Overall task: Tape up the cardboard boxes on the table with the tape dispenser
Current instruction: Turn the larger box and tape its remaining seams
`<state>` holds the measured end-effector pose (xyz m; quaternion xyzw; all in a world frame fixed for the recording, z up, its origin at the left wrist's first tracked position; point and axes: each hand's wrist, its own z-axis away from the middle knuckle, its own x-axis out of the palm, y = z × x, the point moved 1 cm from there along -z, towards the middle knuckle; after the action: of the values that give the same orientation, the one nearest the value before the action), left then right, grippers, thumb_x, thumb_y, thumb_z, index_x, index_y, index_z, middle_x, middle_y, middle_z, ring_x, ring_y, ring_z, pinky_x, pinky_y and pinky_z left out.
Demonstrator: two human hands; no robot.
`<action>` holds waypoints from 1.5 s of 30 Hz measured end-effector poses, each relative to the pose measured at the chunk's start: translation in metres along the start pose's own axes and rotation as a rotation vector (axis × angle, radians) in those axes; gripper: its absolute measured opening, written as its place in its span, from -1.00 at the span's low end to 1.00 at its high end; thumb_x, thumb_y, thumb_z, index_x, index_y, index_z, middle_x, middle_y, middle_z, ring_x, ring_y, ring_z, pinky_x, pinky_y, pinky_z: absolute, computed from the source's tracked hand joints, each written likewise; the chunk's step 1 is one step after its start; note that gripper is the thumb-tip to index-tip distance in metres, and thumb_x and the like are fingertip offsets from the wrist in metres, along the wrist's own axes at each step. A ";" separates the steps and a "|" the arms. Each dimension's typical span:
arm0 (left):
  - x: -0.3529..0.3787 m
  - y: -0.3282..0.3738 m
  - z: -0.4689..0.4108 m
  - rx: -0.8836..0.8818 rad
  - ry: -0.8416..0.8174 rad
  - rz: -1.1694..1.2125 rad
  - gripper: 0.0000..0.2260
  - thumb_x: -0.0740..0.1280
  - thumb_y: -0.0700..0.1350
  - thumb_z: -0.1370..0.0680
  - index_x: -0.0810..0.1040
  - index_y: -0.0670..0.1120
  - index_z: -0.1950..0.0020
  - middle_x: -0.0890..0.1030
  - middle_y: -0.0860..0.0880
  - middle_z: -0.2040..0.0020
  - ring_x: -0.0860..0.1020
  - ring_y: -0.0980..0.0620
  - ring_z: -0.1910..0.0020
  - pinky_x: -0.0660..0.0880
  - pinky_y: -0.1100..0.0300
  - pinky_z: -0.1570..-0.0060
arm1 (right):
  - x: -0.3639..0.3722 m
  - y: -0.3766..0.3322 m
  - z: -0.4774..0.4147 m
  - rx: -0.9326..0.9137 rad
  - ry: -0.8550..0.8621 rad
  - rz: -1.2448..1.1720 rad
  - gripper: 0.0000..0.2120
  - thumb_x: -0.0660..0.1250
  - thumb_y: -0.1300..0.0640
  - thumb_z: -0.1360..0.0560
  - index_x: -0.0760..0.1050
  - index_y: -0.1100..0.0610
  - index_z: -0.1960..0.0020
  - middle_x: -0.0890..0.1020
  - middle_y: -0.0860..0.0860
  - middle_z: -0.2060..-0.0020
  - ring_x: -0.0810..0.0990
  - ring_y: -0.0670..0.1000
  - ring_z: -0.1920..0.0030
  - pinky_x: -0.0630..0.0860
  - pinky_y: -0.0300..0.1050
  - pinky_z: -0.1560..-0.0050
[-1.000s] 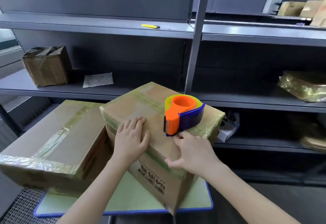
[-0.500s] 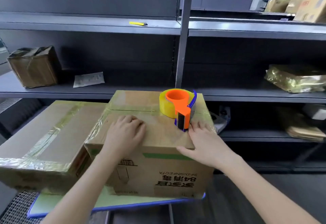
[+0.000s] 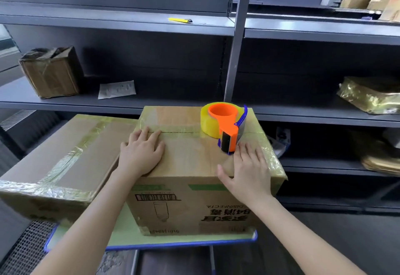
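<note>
Both hands [image 3: 140,153] [image 3: 249,170] flat on box [image 3: 190,205]; tape dispenser [image 3: 225,127] atop, by right fingers [image 3: 244,150].

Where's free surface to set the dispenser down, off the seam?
Free: top of the low left box, bare but for tape strips; the tall box between left hand and right hand; the shelf between paper slip and post. Crowded: the tall box's right side, with tape dispenser and right hand.

Dispenser [image 3: 227,130]: orange body, blue guard, black front face. Roll [image 3: 208,124]: translucent yellow. Box [image 3: 190,155]: brown cardboard, green bars, black barcode and lettering on the front. Left box [image 3: 71,142]: brown, yellowish tape strips. Table [image 3: 184,241]: pale green top, blue edge. Shelves [image 3: 129,22]: grey. Knife [image 3: 179,20]: yellow, black tip.
</note>
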<state>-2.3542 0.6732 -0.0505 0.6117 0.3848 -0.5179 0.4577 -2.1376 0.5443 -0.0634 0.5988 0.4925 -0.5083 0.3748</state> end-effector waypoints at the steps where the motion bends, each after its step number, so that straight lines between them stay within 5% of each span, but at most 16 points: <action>1: 0.001 0.002 0.005 -0.037 0.007 0.004 -0.54 -0.09 0.14 -0.62 0.10 0.11 -0.52 0.08 -0.01 -0.55 0.02 -0.07 -0.50 0.13 -0.14 -0.37 | -0.001 0.005 -0.007 -0.029 -0.004 -0.004 -0.22 -0.08 -0.27 -0.47 0.48 0.32 -0.28 0.54 0.22 -0.23 0.48 0.18 -0.30 0.27 0.15 -0.37; 8: 0.003 0.031 0.060 -0.117 -0.008 -0.071 -0.49 -0.14 0.18 -0.62 0.03 0.04 -0.55 0.08 -0.15 -0.53 0.05 -0.16 -0.48 0.18 -0.12 -0.34 | -0.006 0.050 -0.068 -0.308 -0.111 0.093 -0.05 -0.46 -0.37 -0.36 0.08 0.14 -0.53 0.18 0.06 -0.51 0.06 -0.02 -0.51 -0.17 -0.08 -0.48; 11: -0.007 0.008 0.056 0.006 0.091 -0.065 -0.42 -0.19 0.29 -0.54 0.27 0.13 -0.46 0.38 -0.06 -0.32 0.26 -0.09 -0.33 0.23 -0.03 -0.27 | -0.007 0.051 -0.072 -0.265 -0.121 0.077 -0.13 -0.37 -0.30 -0.37 0.08 0.11 -0.54 0.18 0.03 -0.51 0.06 -0.02 -0.51 -0.14 -0.06 -0.49; 14: -0.012 -0.027 0.041 0.173 0.186 -0.012 -0.30 -0.26 0.33 -0.45 0.49 0.13 -0.30 0.47 0.04 -0.10 0.36 -0.01 -0.17 0.16 0.06 -0.26 | -0.010 0.026 -0.055 -0.075 -0.050 0.001 -0.33 -0.18 -0.17 -0.53 0.20 0.16 -0.49 0.31 0.07 -0.46 0.18 0.08 -0.47 0.00 0.00 -0.48; 21: 0.007 -0.046 0.014 0.438 0.170 0.294 -0.49 -0.09 0.18 -0.56 0.41 0.08 -0.39 0.41 0.13 -0.38 0.30 0.13 -0.40 0.11 0.21 -0.35 | -0.011 -0.040 -0.029 0.081 -0.184 -0.017 -0.32 -0.10 -0.15 -0.61 -0.05 0.33 -0.52 -0.01 0.34 -0.49 -0.06 0.25 -0.51 -0.14 0.08 -0.50; 26: 0.013 -0.040 0.020 0.385 0.261 0.370 -0.47 -0.10 0.13 -0.53 0.47 0.05 -0.35 0.45 0.11 -0.36 0.33 0.09 -0.38 0.14 0.19 -0.29 | -0.006 -0.043 -0.030 0.075 -0.150 -0.109 -0.37 -0.09 -0.12 -0.62 -0.06 0.26 -0.54 -0.07 0.36 -0.48 -0.14 0.27 -0.51 -0.22 0.10 -0.48; 33: 0.022 0.026 0.061 0.102 0.367 0.274 -0.48 -0.04 0.07 -0.52 0.58 -0.07 -0.24 0.57 -0.04 -0.25 0.50 -0.07 -0.23 0.33 0.01 -0.21 | -0.003 0.009 -0.062 -0.102 -0.113 -0.375 -0.36 -0.03 -0.07 -0.47 0.21 0.17 -0.49 0.12 0.22 -0.50 0.03 0.12 -0.52 -0.15 -0.12 -0.46; 38: 0.022 0.085 0.080 0.022 0.248 0.108 -0.46 0.02 0.13 -0.52 0.61 -0.19 -0.18 0.60 -0.19 -0.17 0.57 -0.17 -0.11 0.46 0.00 -0.09 | -0.007 0.048 -0.086 -0.178 -0.171 -0.382 -0.40 0.02 -0.01 -0.43 0.31 0.14 -0.44 0.20 0.24 -0.47 0.11 0.13 -0.50 -0.10 -0.20 -0.43; 42: 0.017 0.063 0.074 0.238 0.196 -0.080 -0.19 -0.15 0.40 -0.50 0.55 -0.19 -0.25 0.58 -0.20 -0.17 0.55 -0.18 -0.12 0.49 -0.04 -0.11 | -0.005 0.050 -0.085 -0.172 -0.167 -0.324 -0.55 0.03 0.04 -0.61 0.21 0.05 -0.49 0.11 0.22 -0.50 0.00 0.12 -0.52 -0.16 -0.19 -0.44; 45: 0.010 0.030 0.059 0.536 0.135 -0.153 -0.08 -0.09 0.55 -0.39 0.37 -0.11 -0.44 0.45 -0.10 -0.37 0.36 -0.10 -0.37 0.34 -0.03 -0.31 | -0.002 0.045 -0.077 -0.115 -0.129 -0.314 -0.57 0.00 0.09 -0.65 0.17 0.07 -0.51 0.09 0.20 -0.51 -0.03 0.12 -0.53 -0.13 -0.10 -0.48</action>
<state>-2.3404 0.6077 -0.0584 0.7132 0.3085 -0.5924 0.2127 -2.0755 0.6066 -0.0480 0.4585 0.5831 -0.5690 0.3551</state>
